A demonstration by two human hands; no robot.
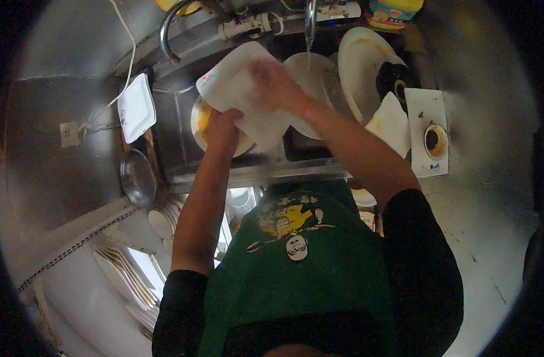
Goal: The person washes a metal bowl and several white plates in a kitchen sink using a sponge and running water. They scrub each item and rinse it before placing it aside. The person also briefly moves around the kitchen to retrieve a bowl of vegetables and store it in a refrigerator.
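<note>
Over the sink I hold a white squarish plate (227,74) at a tilt. My left hand (223,128) grips its lower left edge, the thumb on top. My right hand (276,86) lies on the plate's upper face, smeared by motion; whether it holds a cloth or sponge I cannot tell. Beneath the plate, partly hidden, is a round dish (196,125) with something yellow in it. To the right, water runs from a tap (310,21) onto a round whitish plate (312,66), which my right forearm partly covers.
A large oval plate (358,59), a black dish (397,79), a white plate (392,126) and a soiled rectangular plate (423,113) crowd the right. White square plates (138,110) and a round metal dish (138,178) line the left ledge. A second tap (168,41) curves over the sink.
</note>
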